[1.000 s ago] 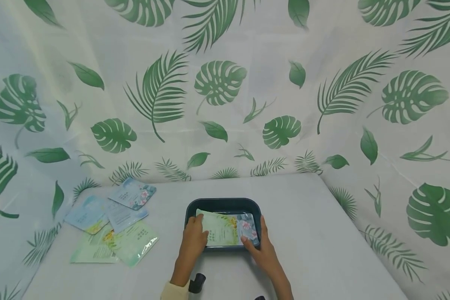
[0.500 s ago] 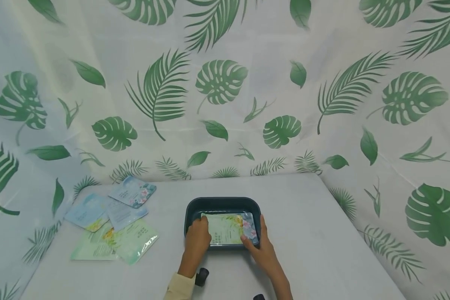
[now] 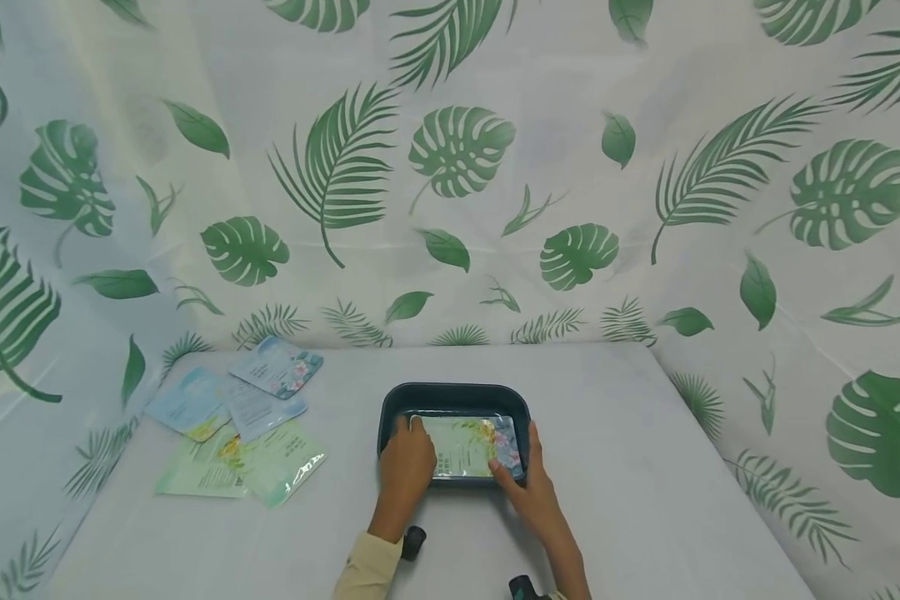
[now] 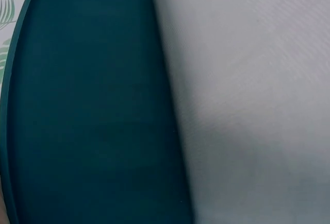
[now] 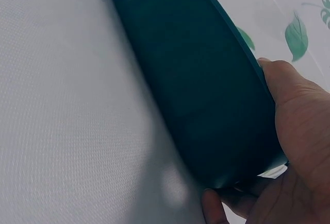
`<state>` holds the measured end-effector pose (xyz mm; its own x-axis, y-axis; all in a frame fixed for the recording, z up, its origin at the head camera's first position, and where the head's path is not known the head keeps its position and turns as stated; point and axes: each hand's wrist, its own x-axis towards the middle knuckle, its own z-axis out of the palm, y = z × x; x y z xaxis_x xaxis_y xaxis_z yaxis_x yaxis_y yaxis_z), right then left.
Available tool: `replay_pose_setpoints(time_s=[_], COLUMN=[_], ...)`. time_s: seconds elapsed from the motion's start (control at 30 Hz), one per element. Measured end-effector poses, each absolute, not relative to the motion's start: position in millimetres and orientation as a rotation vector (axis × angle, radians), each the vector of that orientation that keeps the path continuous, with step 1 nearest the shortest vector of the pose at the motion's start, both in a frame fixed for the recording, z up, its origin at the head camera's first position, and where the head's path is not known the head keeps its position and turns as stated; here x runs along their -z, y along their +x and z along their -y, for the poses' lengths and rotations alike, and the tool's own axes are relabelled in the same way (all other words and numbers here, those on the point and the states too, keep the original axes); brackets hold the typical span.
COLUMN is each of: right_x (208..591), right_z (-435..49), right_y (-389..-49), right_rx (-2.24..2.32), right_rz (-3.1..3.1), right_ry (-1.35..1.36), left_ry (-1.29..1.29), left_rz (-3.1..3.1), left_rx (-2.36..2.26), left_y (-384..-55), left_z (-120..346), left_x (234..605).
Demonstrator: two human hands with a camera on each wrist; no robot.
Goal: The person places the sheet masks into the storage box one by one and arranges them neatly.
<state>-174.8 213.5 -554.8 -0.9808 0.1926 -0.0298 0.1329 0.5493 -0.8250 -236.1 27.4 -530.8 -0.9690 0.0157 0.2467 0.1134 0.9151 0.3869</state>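
A dark teal tray (image 3: 450, 395) stands on the white table. In it lies a flat green sachet (image 3: 457, 446) with a yellow flower print, overlapping a blue floral sachet (image 3: 507, 440) at the right. My left hand (image 3: 407, 457) reaches over the tray's front left, fingers bent down at the green sachet's left end; I cannot tell whether they pinch it. My right hand (image 3: 528, 487) grips the tray's front right corner, thumb over the rim and fingers along the side. In the right wrist view that hand (image 5: 299, 126) holds the tray's wall (image 5: 206, 90).
Several more sachets lie overlapping at the table's left: a blue floral one (image 3: 277, 367), pale blue ones (image 3: 187, 404) and green ones (image 3: 281, 467). A leaf-printed cloth (image 3: 480, 250) hangs behind the table (image 3: 615, 517) and at both sides.
The green sachet's left end, raised in my left fingers earlier, now lies lower in the tray and slightly right. My left hand has moved forward over it; my right hand keeps its hold.
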Motion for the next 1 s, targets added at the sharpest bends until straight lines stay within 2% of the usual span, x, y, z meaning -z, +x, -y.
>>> replay_pose_setpoints(time_s=[1.0], right_x=[554.6], right_z=[-213.9], right_y=[-177.4], right_rx=[-1.472], right_rz=[2.713], right_ry=[-0.291], left_ry=[-0.194], left_rz=[2.832], left_rx=[0.665], left_y=[-237.9], left_z=[-22.2], left_x=[528.7])
